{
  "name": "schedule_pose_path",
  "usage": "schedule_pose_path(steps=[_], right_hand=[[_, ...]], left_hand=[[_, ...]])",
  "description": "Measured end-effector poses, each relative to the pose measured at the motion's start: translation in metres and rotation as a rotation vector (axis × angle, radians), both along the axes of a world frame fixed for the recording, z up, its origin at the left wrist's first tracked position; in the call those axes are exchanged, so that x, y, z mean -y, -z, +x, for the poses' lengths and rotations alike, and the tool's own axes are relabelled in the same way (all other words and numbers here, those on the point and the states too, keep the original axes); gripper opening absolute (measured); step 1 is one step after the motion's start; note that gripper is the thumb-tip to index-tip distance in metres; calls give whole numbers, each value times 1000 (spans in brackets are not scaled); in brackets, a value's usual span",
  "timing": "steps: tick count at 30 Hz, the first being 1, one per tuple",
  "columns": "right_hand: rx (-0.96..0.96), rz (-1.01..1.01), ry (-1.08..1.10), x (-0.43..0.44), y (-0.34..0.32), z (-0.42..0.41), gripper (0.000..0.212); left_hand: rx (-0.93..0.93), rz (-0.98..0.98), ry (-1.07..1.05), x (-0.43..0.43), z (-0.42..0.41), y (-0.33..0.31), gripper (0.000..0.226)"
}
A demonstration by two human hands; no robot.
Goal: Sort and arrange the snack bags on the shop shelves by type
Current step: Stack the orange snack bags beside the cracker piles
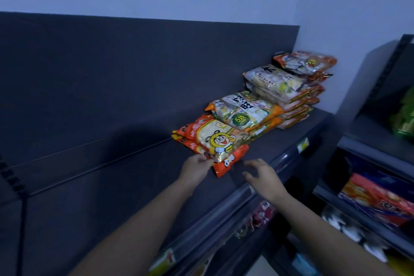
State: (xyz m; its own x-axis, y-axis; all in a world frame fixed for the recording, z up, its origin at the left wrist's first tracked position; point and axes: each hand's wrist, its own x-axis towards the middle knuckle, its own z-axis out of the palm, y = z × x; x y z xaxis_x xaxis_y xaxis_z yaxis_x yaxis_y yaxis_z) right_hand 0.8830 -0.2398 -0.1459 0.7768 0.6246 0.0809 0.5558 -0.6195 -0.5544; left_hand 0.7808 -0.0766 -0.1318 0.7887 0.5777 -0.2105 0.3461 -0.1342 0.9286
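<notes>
Orange and white snack bags lie in overlapping stacks along the right part of the dark top shelf [116, 177]. The nearest stack [215, 141] shows a yellow cartoon face. Behind it lies a bag with a green round label [244, 112], then a taller pile [284, 92], with one more bag [307, 63] on top at the back. My left hand [197, 168] pinches the near corner of the nearest bag. My right hand [262, 175] hovers over the shelf just right of that bag, fingers spread, holding nothing.
The shelf's front rail [291, 159] carries a price tag [302, 144]. Below it are lower shelves with more packets [261, 215]. A second shelf unit on the right holds red and blue bags [376, 199] and green bags [405, 121]. A black cable [13, 181] hangs at the left.
</notes>
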Motion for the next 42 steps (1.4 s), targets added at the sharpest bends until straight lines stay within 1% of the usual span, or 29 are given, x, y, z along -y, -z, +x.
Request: schedule_pose_path(steps=[3, 6, 9, 12, 16, 19, 23, 27, 31, 34, 37, 42], right_hand=[[-104, 35, 33, 6, 0, 26, 42], [-286, 163, 84, 2, 1, 46, 45], [-446, 299, 154, -12, -1, 62, 43], [-571, 414, 195, -32, -5, 76, 43], [-619, 437, 219, -57, -14, 95, 32], [-721, 487, 281, -69, -16, 112, 30], [-879, 487, 307, -76, -15, 126, 29], [-963, 454, 246, -81, -17, 132, 41], [-1049, 388, 134, -77, -20, 136, 45], [-1085, 377, 94, -72, -23, 131, 35], [-1109, 388, 66, -68, -22, 121, 24], [-1160, 246, -187, -65, -30, 104, 24]], left_hand=[[17, -104, -39, 0, 22, -1, 9], [-5, -142, -47, -4, 37, 2, 13], [-34, -195, -49, -11, 48, 5, 16], [-52, -243, -59, -22, 58, 7, 23], [-79, -283, -96, -39, 71, 6, 33], [-61, -289, -127, -47, 80, 10, 38], [-22, -290, -115, -52, 85, 15, 31], [20, -337, -143, -52, 84, 15, 24], [52, -386, -210, -48, 80, 16, 23], [69, -430, -273, -42, 71, 18, 33], [92, -477, -319, -35, 61, 20, 31], [176, -558, -351, -17, 33, 19, 28]])
